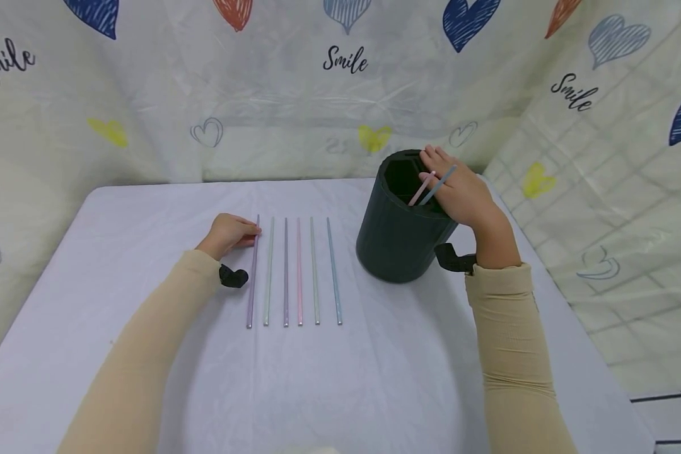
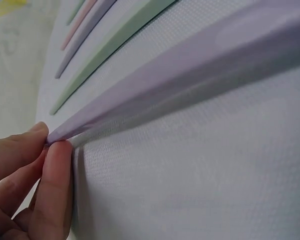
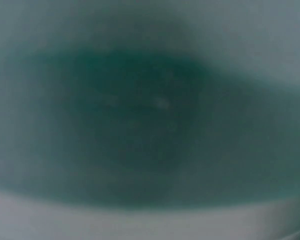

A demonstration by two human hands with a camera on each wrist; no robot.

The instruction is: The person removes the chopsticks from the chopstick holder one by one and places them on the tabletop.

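Observation:
In the head view my left hand [image 1: 229,231] pinches the far end of a purple chopstick [image 1: 253,277] between thumb and fingertips. That chopstick [image 2: 140,97] casts a shadow on the cloth in the left wrist view. To its right lie several pastel chopsticks side by side, among them a green chopstick [image 1: 269,271], a pink chopstick [image 1: 299,271] and a blue chopstick [image 1: 334,271]. Farther right, my right hand [image 1: 459,186] holds the rim of a dark green container [image 1: 403,243]. Another pink chopstick and a blue one stand inside it, leaning right in front of this hand.
A white cloth covers the table [image 1: 329,391]. Behind it and along its right side hangs a pale sheet [image 1: 284,82] printed with hearts and "Smile". The right wrist view is a blurred close-up of dark green and grey.

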